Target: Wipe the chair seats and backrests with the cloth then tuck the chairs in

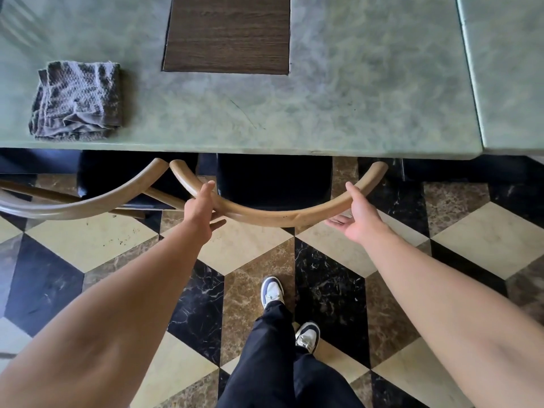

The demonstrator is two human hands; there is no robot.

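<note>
A chair with a curved wooden backrest and a black seat stands pushed in under the green table. My left hand touches the left part of the backrest rail, thumb on top and fingers fairly straight beneath it. My right hand touches the right part the same way, palm open and fingers stretched out below the rail. A folded grey cloth lies on the table near its front left edge, apart from both hands.
A second chair of the same kind stands at the left, its rail end almost touching the first chair's. A dark wooden panel is set into the tabletop. Another green table adjoins on the right. My feet stand on checkered marble floor.
</note>
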